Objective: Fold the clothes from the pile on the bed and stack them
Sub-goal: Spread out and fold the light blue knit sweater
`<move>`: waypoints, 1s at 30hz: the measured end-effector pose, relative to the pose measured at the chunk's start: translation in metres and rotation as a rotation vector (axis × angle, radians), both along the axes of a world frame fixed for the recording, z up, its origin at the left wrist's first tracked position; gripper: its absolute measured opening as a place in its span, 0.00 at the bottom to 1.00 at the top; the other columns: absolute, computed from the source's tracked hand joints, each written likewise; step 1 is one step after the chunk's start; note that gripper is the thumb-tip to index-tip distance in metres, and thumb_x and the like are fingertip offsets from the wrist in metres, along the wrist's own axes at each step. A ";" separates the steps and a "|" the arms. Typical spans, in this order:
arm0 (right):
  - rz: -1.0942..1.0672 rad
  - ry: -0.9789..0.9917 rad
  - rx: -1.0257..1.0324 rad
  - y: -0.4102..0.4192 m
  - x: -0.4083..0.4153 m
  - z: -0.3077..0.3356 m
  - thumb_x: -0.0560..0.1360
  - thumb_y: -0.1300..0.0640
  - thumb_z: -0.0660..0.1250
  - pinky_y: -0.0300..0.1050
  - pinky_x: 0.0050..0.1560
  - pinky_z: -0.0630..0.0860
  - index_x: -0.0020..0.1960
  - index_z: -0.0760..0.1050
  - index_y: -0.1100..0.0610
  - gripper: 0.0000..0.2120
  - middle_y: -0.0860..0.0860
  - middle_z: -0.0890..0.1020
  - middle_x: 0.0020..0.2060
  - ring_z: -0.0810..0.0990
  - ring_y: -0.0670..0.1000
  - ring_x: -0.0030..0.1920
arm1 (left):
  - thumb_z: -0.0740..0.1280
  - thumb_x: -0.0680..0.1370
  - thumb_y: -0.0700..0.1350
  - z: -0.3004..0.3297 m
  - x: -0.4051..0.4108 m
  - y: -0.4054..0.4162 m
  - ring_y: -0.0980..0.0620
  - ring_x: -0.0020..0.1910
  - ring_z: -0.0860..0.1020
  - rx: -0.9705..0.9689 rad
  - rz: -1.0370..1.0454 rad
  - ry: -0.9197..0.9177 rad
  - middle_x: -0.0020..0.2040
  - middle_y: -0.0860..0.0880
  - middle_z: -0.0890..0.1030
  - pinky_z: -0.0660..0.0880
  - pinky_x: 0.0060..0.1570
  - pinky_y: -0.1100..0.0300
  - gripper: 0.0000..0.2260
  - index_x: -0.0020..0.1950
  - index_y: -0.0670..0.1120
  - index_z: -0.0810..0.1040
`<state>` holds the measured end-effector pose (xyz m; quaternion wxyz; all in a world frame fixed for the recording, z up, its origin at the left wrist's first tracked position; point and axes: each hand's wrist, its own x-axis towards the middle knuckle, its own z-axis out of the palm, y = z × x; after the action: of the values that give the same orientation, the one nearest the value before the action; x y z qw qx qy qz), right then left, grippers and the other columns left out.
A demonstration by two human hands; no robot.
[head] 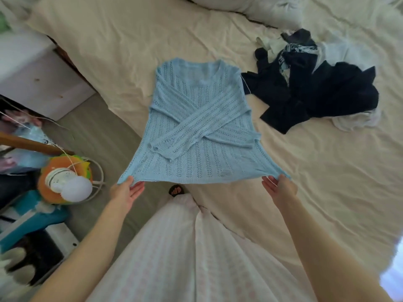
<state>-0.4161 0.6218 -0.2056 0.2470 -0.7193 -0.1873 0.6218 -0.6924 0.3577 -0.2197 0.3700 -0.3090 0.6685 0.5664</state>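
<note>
**Both hands on the hem, blue knit spread out ahead**

Closest in, at six o'clock, a pale striped skirt [174,253] fills the bottom of the view, with a dark slipper toe [176,190] peeking out just beyond it. Both bare forearms reach forward past it. The left hand [125,191] is at the near left corner of the light blue knit sweater [196,127], thumb on top of the hem; the other fingers look fairly straight under the fabric, though the edge hides how firmly they pinch. The right hand [280,188] mirrors it at the near right corner, palm turned inward, thumb over the hem and the corner held in its grasp. The hem is stretched taut between the two hands.

From that grip the sweater runs away toward twelve o'clock, flat on the cream bedsheet [316,171], neckline at the far end, both long sleeves crossed over the chest in an X.

Off at two o'clock from the sweater, just beside its right shoulder, sits the unfolded pile of clothes [316,88]: dark navy pieces on top, white ones underneath, something patterned in between.

At nine o'clock, down on the floor, an orange and white fan [65,179].

Far end, a white pillow [261,7].
</note>
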 end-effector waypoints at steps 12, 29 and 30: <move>-0.002 0.216 0.127 0.123 -0.104 0.021 0.82 0.57 0.55 0.50 0.51 0.76 0.56 0.66 0.59 0.06 0.51 0.75 0.39 0.78 0.48 0.42 | 0.61 0.80 0.37 0.033 -0.138 0.125 0.48 0.42 0.80 0.286 0.148 0.099 0.42 0.41 0.77 0.78 0.51 0.51 0.03 0.47 0.39 0.71; 0.129 0.090 0.096 0.309 -0.290 -0.090 0.82 0.54 0.55 0.50 0.62 0.74 0.71 0.63 0.59 0.19 0.54 0.74 0.63 0.75 0.53 0.61 | 0.61 0.80 0.41 -0.080 -0.319 0.314 0.53 0.39 0.77 0.177 -0.112 0.139 0.37 0.51 0.81 0.76 0.42 0.60 0.04 0.45 0.48 0.71; 0.110 0.024 0.064 0.297 -0.284 -0.100 0.82 0.56 0.56 0.49 0.57 0.76 0.69 0.66 0.60 0.17 0.55 0.77 0.58 0.78 0.53 0.56 | 0.61 0.80 0.39 -0.092 -0.308 0.305 0.53 0.37 0.76 0.089 -0.143 0.154 0.35 0.51 0.80 0.74 0.40 0.62 0.04 0.47 0.47 0.72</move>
<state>-0.7001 0.9184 -0.3054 0.2375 -0.6920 -0.2433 0.6368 -1.0006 0.6630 -0.3112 0.3704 -0.1990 0.6894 0.5898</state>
